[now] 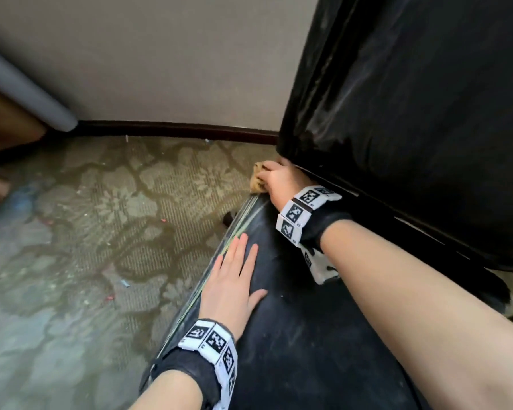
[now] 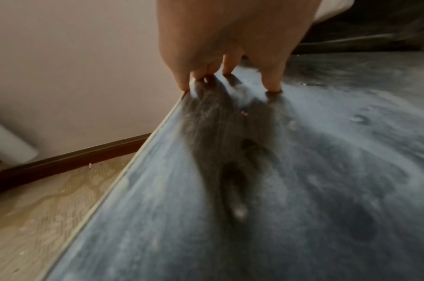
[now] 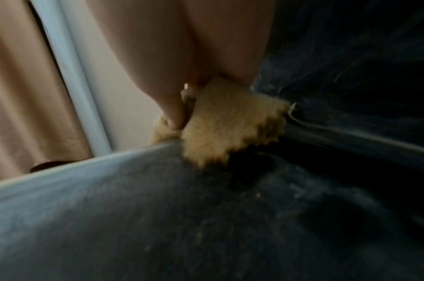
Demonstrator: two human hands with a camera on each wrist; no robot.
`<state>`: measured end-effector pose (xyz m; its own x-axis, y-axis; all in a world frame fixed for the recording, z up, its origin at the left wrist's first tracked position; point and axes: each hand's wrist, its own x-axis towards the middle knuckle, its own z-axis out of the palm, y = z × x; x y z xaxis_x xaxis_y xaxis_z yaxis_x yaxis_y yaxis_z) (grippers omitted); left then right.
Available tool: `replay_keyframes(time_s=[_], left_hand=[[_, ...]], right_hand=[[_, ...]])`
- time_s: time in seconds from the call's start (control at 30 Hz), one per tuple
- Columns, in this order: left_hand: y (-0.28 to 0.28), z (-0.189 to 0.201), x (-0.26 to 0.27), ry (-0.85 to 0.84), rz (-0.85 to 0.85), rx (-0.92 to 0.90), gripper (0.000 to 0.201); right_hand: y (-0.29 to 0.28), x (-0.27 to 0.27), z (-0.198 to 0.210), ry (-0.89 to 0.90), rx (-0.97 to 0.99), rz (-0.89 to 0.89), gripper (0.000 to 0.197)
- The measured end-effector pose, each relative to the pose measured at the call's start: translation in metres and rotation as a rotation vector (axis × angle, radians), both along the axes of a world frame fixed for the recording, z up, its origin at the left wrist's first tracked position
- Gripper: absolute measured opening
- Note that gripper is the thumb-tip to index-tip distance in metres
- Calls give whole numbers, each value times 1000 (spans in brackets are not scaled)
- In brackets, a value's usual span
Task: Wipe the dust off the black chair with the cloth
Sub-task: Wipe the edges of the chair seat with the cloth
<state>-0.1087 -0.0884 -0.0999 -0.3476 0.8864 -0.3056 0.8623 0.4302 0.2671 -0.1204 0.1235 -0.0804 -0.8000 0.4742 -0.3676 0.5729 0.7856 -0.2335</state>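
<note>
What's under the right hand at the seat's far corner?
The tan cloth, gripped by the right hand and pressed on the dusty black seat beside the backrest. The seat beneath the cloth is hidden.

Seat (image 1: 293, 335): dusty top is open between the two hands.
Backrest (image 1: 412, 113): walls off the seat's far side, meeting it at a narrow crease.
Right hand (image 1: 279, 180): with cloth (image 1: 256, 176), fills the crease's corner end.
Left hand (image 1: 231, 279): lies flat along the seat's left edge.
Floor (image 1: 86, 232): open carpet left of seat, up to the wall (image 1: 160, 54).
</note>
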Motion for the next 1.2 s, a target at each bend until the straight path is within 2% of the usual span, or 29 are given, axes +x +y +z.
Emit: replay_keyframes(time_s=[0.07, 0.17, 0.23, 0.37, 0.43, 0.5, 0.57, 0.6, 0.67, 0.77, 0.8, 0.9, 0.97, 1.03, 1.1, 1.13, 1.2], left_hand=[[-4, -1, -2, -31, 8, -9, 88], [-4, -5, -4, -85, 2, 0, 87], [-4, -5, -4, -76, 14, -18, 88], [-1, -4, -2, -66, 22, 5, 94], [-3, -6, -3, -71, 19, 59, 93], [-6, -5, -7, -105, 32, 120, 82], [-9, -4, -18, -133, 115, 260, 51], [-10, -3, -25, -147, 173, 330, 36], [-7, 1, -41, -180, 258, 395, 29], [11, 12, -63, -196, 330, 433, 34], [20, 16, -69, -203, 359, 442, 35], [48, 21, -75, -310, 425, 399, 40], [61, 22, -69, -406, 436, 334, 41], [70, 22, -58, -435, 409, 220, 43], [77, 22, -50, -410, 400, 131, 50], [82, 23, -48, -390, 406, 95, 54], [95, 23, -47, -343, 416, 22, 63]], right_hand=[[-9, -1, -6, -35, 31, 26, 31], [-27, -1, 4, -86, -50, 262, 24], [-20, -9, 13, -84, -103, 237, 22], [8, -14, 4, -28, 25, -15, 28], [-7, -8, -2, -1, 20, 59, 29], [-33, 2, -6, 84, -80, 235, 25], [-51, 12, -4, 136, -172, 400, 22], [-52, 13, 1, 111, -225, 417, 24], [-39, 4, 6, 60, -287, 241, 27], [-13, -15, 8, 122, -200, -191, 29], [-12, -18, 10, 103, -174, -217, 30], [-28, -14, 12, -136, -258, -39, 43], [-27, -10, 16, -103, -419, -111, 48], [-12, -7, 17, 67, -509, -281, 46], [3, 1, 18, 195, -449, -317, 44], [9, 5, 19, 179, -376, -258, 45], [17, 14, 18, 17, -280, -67, 48]])
